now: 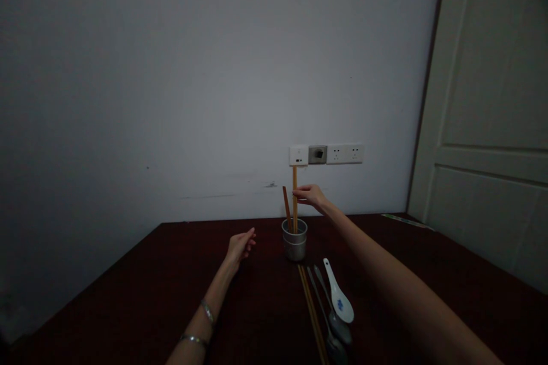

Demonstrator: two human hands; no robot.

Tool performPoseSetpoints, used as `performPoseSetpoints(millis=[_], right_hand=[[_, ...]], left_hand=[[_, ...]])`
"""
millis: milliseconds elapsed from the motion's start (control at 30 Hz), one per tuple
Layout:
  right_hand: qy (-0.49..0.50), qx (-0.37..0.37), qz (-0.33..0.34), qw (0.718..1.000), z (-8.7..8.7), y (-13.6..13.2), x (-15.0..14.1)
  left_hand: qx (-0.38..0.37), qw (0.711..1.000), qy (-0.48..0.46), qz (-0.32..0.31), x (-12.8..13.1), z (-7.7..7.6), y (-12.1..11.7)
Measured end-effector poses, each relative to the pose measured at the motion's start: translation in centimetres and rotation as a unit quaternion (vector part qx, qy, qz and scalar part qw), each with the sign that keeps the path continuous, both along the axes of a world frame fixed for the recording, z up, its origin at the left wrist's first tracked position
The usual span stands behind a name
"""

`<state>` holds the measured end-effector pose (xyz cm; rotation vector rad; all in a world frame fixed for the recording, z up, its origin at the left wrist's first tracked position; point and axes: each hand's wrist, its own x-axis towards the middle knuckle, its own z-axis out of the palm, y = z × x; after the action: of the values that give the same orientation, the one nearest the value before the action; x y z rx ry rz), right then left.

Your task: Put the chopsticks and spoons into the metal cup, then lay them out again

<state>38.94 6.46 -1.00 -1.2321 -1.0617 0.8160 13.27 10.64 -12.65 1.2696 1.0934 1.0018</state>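
My right hand (311, 196) pinches a pair of light wooden chopsticks (295, 211) near their upper part. They stand almost upright, with their lower ends inside a grey metal cup (295, 246). Beside them in the cup leans a darker, reddish-brown chopstick (287, 205), tilted left; whether it is one or two I cannot tell. Left of the cup, my left hand (240, 246) hovers over the table with its fingers curled in and nothing visible in them. Another pair of chopsticks (312, 311) lies in front of the cup.
Two metal utensils (329, 316), at least one a spoon, lie right of the loose chopsticks. A white ceramic spoon (341, 299) with a blue motif is beside them. The dark red table (171, 285) meets a wall with sockets (345, 154). A flat strip (406, 220) lies at the back right.
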Motion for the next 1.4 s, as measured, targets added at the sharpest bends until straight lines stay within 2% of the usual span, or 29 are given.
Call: performPoseSetpoints(millis=[467, 667, 1000, 1400], right_hand=[[-0.036, -0.053, 0.008, 0.998, -4.1, 0.6, 0.1], [-0.031, -0.064, 0.022, 0.997, -4.3, 0.1, -0.4], [-0.008, -0.082, 0.017, 0.996, -5.4, 1.0, -0.8], [-0.011, -0.103, 0.02, 0.994, -5.4, 0.8, -0.8]], left_hand=[[-0.014, 1.0, 0.003, -0.016, -0.3, -1.5, 0.4], [-0.026, 1.0, 0.003, -0.016, -0.5, -2.2, 0.4], [-0.018, 1.0, 0.017, -0.017, -0.5, -2.3, 0.3], [-0.018, 1.0, 0.009, -0.019, -0.4, -2.5, 0.5]])
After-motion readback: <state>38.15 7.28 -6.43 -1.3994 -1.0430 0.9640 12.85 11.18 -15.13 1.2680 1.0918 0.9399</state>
